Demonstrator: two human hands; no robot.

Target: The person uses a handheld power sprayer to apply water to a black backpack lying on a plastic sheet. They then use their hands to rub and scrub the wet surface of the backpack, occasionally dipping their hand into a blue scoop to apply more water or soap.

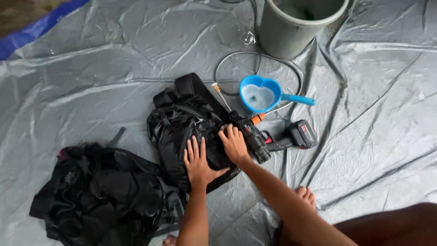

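Note:
A wet black backpack (184, 120) lies on a grey tarp (91, 77) in the middle of the view. My left hand (198, 159) presses flat on its lower part, fingers spread. Just to the right, my right hand (233, 143) also rests flat on the bag's right edge. Right beside that hand lies a black cordless spray gun (273, 136) with a metal nozzle and a red-and-black battery. Neither hand holds anything.
A second black bag (100, 191) lies crumpled at the lower left. A blue heart-shaped scoop (261, 95) with water sits beyond the spray gun, ringed by a thin hose (225, 61). A grey bucket (296, 25) stands at the top. My bare foot (307, 196) is at lower right.

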